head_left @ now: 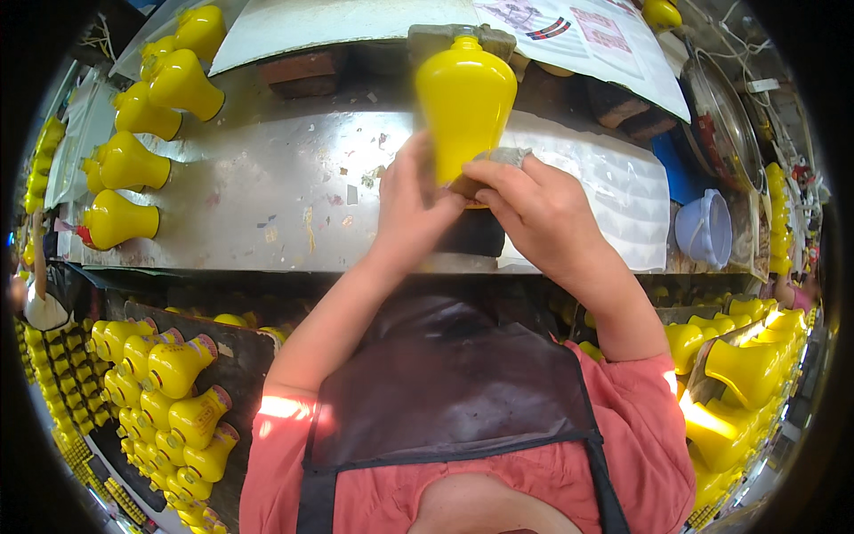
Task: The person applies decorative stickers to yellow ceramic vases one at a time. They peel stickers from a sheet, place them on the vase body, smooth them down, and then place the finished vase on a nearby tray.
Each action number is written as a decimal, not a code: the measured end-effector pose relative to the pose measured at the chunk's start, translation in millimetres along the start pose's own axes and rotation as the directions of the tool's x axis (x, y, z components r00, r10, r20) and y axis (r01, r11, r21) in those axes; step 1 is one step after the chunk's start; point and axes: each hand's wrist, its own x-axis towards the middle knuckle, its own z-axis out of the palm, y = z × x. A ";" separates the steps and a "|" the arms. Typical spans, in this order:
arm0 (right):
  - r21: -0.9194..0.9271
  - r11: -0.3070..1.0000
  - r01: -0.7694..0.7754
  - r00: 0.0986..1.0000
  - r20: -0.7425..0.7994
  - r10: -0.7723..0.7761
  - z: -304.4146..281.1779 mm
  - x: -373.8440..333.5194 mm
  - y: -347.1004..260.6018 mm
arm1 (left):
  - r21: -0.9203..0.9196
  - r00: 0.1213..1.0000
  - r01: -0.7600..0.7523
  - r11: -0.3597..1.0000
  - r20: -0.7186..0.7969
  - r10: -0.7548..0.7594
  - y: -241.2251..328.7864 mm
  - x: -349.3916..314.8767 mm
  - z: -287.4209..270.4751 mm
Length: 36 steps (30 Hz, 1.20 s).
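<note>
A glossy yellow vase [466, 93] is in front of me at the middle of the bench, its narrow neck pointing away, close to a grey block [429, 40]. My left hand [414, 191] is closed against the left side of the vase's lower part, its fingers partly blurred. Between the fingers and thumb of my right hand [534, 200] is a small grey-brown pad [510, 157], pressed near the vase's base. The two hands almost meet there, hiding part of the lower end. A dark patch [471, 235] lies just below the base.
Several yellow vases [131, 162] stand along the bench's left side. White paper sheets [614, 187] cover its right part, near a pale blue bucket [704, 229]. Bricks [302, 74] sit below a raised board. More yellow vases [182, 367] crowd both sides below the bench.
</note>
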 end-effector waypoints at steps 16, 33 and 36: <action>0.596 0.565 -0.571 0.706 0.005 0.708 57.5 -73.1 17.3 | 0.710 0.951 -0.267 0.652 0.083 0.299 7.9 -62.6 13.1; 0.210 0.787 -0.580 0.799 0.336 0.499 40.9 -71.8 -52.5 | 0.695 0.961 -0.253 0.673 0.100 0.258 4.8 -63.2 13.6; 0.400 0.617 -0.678 0.735 0.339 0.588 50.8 -71.7 -45.4 | 0.707 0.971 -0.221 0.672 0.096 0.219 1.7 -61.1 14.0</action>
